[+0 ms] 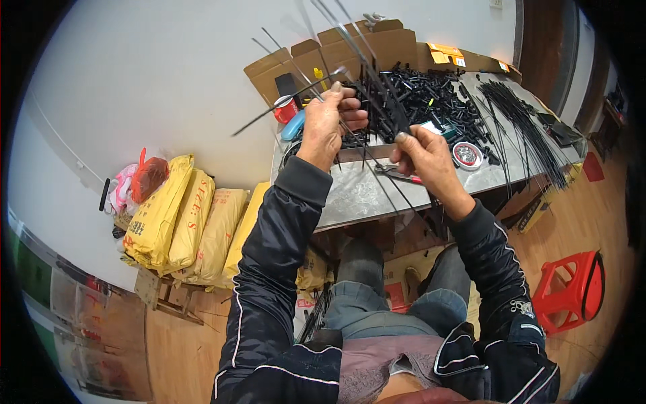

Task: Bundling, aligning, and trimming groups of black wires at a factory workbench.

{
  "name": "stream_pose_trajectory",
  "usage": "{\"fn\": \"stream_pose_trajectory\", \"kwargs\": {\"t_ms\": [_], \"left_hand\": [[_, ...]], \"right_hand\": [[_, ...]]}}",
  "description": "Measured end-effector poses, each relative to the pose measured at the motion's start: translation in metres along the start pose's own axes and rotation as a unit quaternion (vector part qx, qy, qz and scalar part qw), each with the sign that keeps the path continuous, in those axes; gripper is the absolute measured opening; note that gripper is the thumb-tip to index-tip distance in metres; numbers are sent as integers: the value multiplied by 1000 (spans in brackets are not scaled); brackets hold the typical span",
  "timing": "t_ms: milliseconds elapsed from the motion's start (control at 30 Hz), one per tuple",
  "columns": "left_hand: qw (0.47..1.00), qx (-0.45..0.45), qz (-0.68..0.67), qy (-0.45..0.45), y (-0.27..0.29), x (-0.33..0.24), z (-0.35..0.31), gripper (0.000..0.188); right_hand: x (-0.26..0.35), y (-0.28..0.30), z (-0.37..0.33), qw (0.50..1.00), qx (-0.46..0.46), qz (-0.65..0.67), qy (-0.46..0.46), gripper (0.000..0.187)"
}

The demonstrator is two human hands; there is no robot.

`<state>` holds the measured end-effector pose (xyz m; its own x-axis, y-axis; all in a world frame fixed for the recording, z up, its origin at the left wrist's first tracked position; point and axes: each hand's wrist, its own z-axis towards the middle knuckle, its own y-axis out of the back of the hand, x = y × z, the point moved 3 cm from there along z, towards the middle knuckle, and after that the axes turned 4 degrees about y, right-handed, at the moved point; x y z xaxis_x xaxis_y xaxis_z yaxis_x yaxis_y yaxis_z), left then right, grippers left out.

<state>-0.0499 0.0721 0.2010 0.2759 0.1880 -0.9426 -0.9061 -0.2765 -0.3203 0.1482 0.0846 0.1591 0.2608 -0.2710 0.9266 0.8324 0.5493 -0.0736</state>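
Above the near side of the metal-topped table, my left hand is closed with thumb and forefinger pinching a thin dark rod. My right hand grips a bundle of long thin rods, black and silver, that look like umbrella ribs. They fan upward past both hands, and some ends hang below; their tips are blurred. Beneath the hands lie pliers with red on the handles. Near my right hand sits a round dish of small metal bits. Behind it spreads a heap of small black tubular parts.
More black rods lie across the table's right side, overhanging its edge. A red can and a blue object stand at the left. Cardboard walls the back. Yellow sacks lean left; a red stool stands right.
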Motion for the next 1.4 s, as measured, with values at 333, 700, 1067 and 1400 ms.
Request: {"fn": "stream_pose_trajectory", "kwargs": {"t_ms": [333, 700, 1067, 1400], "left_hand": [[997, -55, -56, -6, 16, -2, 8, 38], [995, 51, -59, 56, -48, 24, -2, 42], [992, 17, -122, 9, -27, 15, 4, 28], [986, 55, -153, 35, -44, 27, -5, 24]], "right_hand": [[22, 43, 13, 998, -59, 23, 22, 16], [10, -15, -18, 981, 60, -171, 67, 17], [-16, 3, -37, 956, -58, -241, 158, 18], [-33, 6, -32, 999, -3, -48, 12, 27]]}}
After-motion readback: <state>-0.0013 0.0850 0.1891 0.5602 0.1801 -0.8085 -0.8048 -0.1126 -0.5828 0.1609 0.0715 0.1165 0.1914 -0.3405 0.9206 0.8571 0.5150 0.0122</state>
